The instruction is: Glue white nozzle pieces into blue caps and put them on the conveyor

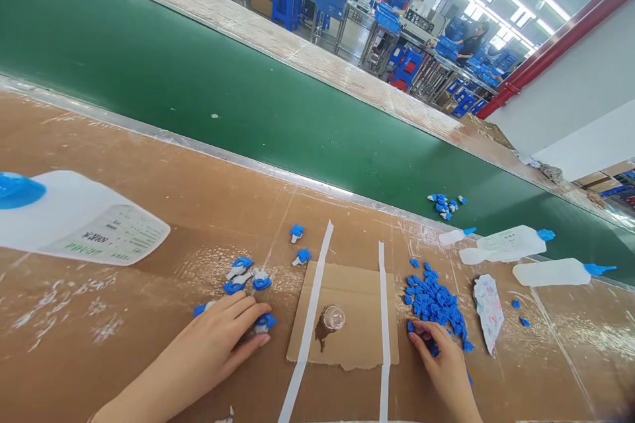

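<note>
My left hand point(225, 334) rests on the brown tabletop, thumb and forefinger closed about a small blue-and-white piece point(266, 322). Just beyond its knuckles lies a cluster of similar blue-and-white pieces point(241, 266), and two more, including one blue-capped piece point(296, 232), sit farther off. With its fingertips, my right hand point(441, 357) pinches a small blue plastic piece point(411, 326) beside a heap of loose blue pieces point(434, 294). Between the hands, a small clear round cup point(333, 318) stands on a cardboard sheet point(354, 284) held by two white tape strips. The cup's contents are unclear.
A large white bottle point(99, 218) lies at left. Several white squeeze bottles, such as one blue-tipped bottle point(553, 272), lie at right near a patterned scrap point(488, 312). Behind runs a green conveyor belt point(238, 102) carrying some blue-and-white bits point(444, 205). People work in the background.
</note>
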Demonstrator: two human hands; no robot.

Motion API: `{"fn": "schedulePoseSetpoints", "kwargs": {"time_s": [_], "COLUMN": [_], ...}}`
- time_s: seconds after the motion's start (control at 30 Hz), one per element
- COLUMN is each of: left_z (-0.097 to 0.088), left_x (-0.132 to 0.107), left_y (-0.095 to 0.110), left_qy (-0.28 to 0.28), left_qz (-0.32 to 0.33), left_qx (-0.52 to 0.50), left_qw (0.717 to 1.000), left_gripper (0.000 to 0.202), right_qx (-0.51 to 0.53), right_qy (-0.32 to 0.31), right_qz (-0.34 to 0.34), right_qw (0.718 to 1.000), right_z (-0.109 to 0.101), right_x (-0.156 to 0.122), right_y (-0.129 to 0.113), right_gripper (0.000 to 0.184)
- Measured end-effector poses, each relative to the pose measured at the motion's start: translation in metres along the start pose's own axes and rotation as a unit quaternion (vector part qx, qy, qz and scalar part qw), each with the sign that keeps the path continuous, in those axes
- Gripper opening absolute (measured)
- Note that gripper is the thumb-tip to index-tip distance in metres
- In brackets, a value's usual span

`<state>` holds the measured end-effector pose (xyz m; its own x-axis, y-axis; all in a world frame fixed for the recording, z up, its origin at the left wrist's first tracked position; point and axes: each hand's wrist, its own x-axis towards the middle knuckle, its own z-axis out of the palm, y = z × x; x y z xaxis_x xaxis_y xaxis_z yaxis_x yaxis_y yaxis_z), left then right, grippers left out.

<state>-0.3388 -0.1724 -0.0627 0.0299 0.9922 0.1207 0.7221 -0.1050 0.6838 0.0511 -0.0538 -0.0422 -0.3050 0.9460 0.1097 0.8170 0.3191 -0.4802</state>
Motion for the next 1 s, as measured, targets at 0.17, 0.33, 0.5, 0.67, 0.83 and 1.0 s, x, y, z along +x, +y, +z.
{"fn": "schedulePoseSetpoints", "kwargs": {"time_s": [0.17, 0.33, 0.5, 0.67, 0.83, 1.0], "left_z": [0.011, 0.037, 0.040, 0.043, 0.044, 0.042], "left_x": [-0.004, -0.004, -0.012, -0.013, -0.005, 0.011], "left_y": [0.030, 0.043, 0.045, 0.043, 0.042, 0.063], "left_qy": [-0.055, -0.046, -0.040, -0.001, -0.029, 0.006], "left_qz": [-0.165, -0.286, -0.286, -0.283, -0.273, -0.247], "left_qx": [-0.336, -0.531, -0.598, -0.637, -0.677, -0.695], "left_qw": [0.926, 0.796, 0.748, 0.717, 0.683, 0.675], "left_gripper": [0.017, 0.049, 0.061, 0.061, 0.062, 0.046], "right_qx": [0.014, 0.011, -0.065, -0.117, -0.053, 0.184], "right_qy": [-0.018, -0.087, -0.129, -0.165, -0.160, -0.109], "right_qz": [-0.042, -0.136, -0.124, -0.112, -0.100, -0.030], "right_qw": [0.999, 0.987, 0.982, 0.973, 0.981, 0.977], "right_z": [0.005, 0.029, 0.042, 0.043, 0.037, 0.026], "right_x": [0.004, 0.014, 0.029, 0.036, 0.033, 0.019], "right_y": [-0.047, -0.124, -0.148, -0.148, -0.146, -0.139], "right_gripper": [0.032, 0.012, 0.014, 0.007, 0.005, 0.023]}}
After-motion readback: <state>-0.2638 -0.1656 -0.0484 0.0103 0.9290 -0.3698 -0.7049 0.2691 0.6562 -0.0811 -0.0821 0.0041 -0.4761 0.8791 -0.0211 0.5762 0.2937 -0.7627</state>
